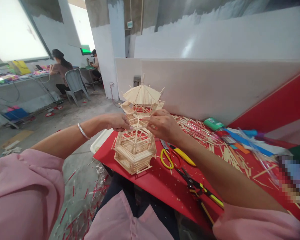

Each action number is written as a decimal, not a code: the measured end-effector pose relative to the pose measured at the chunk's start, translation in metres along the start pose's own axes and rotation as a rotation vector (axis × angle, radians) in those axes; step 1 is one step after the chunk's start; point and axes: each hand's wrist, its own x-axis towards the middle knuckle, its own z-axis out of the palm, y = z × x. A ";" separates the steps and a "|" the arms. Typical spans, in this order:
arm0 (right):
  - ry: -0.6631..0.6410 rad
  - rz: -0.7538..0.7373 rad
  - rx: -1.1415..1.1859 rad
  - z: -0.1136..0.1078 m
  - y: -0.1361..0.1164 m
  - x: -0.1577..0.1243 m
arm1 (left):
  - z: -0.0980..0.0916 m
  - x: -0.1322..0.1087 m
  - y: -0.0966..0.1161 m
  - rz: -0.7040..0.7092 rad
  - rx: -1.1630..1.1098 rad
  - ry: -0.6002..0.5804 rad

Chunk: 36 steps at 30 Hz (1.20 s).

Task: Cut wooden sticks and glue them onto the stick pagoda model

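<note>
A hexagonal frame (135, 155) built of thin pale wooden sticks stands on the red tabletop in front of me. Over its open top, my left hand (118, 122) and my right hand (162, 124) come close together from either side. A thin wooden stick (140, 127) spans the gap between their fingertips, and both hands look pinched on its ends. Whether the stick touches the frame's ribs below, I cannot tell. Just behind my hands rises a stick pagoda (142, 95) with a pointed roof; my fingers hide part of its lower section.
Yellow-handled scissors (167, 159) and black-and-yellow pliers (191, 183) lie right of the frame on the red table (162, 186). Loose sticks (197, 131) and a green packet (213, 123) sit farther back, before a white panel (202, 90). Two people work at the left, one near a grey chair (76, 81).
</note>
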 end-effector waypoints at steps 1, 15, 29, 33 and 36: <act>0.001 -0.005 -0.003 0.000 0.000 0.000 | 0.000 0.000 0.000 -0.002 0.004 0.003; -0.051 0.004 -0.032 -0.001 0.001 -0.001 | -0.002 0.003 -0.003 0.022 0.001 -0.018; -0.051 0.017 0.006 -0.001 0.000 0.001 | -0.002 0.003 -0.004 0.023 0.017 -0.016; -0.059 0.023 0.000 -0.001 -0.001 0.001 | -0.002 0.002 -0.003 0.016 0.009 -0.020; -0.054 0.027 0.006 -0.002 -0.001 0.001 | -0.002 0.002 -0.003 0.021 -0.006 -0.017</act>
